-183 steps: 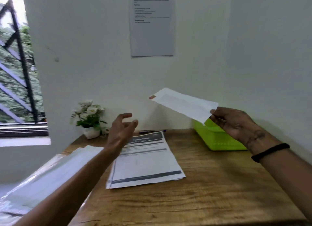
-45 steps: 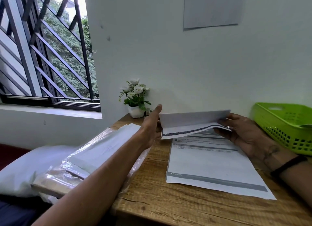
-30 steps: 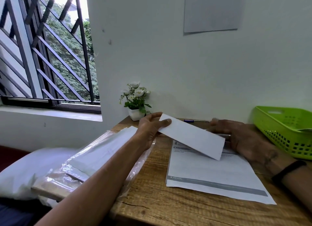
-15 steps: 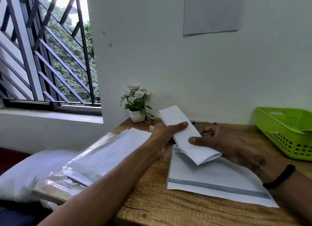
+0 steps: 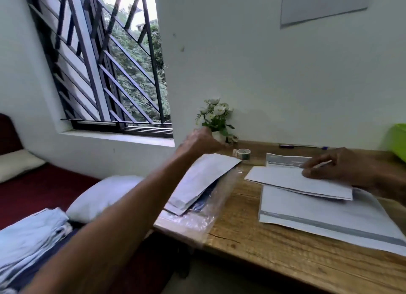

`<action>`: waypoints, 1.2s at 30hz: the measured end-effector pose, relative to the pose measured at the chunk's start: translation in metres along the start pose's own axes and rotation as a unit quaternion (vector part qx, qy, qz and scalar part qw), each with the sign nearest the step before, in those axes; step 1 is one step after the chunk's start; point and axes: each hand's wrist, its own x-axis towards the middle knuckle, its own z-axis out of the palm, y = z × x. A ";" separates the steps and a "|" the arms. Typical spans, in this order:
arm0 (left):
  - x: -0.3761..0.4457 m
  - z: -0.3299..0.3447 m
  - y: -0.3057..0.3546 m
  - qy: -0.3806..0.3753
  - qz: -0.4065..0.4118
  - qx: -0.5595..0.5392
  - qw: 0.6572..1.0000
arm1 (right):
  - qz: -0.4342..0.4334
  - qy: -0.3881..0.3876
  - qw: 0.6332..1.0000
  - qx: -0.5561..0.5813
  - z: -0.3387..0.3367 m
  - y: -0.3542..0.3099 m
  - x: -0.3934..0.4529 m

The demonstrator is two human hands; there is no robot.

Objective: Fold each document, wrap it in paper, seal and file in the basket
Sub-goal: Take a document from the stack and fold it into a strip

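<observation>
Folded white document [image 5: 301, 183]: flat, long, lying across the stack of printed sheets [image 5: 329, 219] on your wooden table [image 5: 274, 249]. Your right hand [image 5: 342, 169] presses it, fingers spread flat. Your left hand [image 5: 201, 141] hovers curled, grip unclear, over white envelopes [image 5: 202, 179] in clear plastic wrap [image 5: 211, 212]. Near: tape roll [image 5: 243, 154], white flowers in a pot [image 5: 216, 120], green plastic basket [image 5: 398, 140] at right edge.

A folded white paper document [image 5: 301, 183] lies flat atop the stack of printed white sheets [image 5: 329, 219] by the counter's right edge; the bright green plastic basket [image 5: 398, 140] sits at the far right corner.
</observation>
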 end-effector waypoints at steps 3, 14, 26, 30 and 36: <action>-0.016 -0.011 -0.027 -0.067 -0.032 0.119 0.990 | 0.007 0.026 0.996 -0.088 0.001 0.001 0.002; -0.051 -0.006 -0.057 -0.095 -0.074 0.117 0.986 | -0.048 0.078 0.968 -0.235 0.011 0.008 0.006; -0.040 -0.016 -0.076 -0.008 -0.094 -0.045 0.995 | -0.061 0.099 0.969 -0.217 0.015 0.011 0.004; -0.048 -0.011 -0.088 0.004 -0.077 -0.084 0.993 | -0.050 0.095 0.972 -0.211 0.014 0.015 0.005; -0.053 0.003 -0.080 0.003 -0.029 -0.010 1.000 | -0.052 0.081 0.971 -0.221 0.011 0.013 0.006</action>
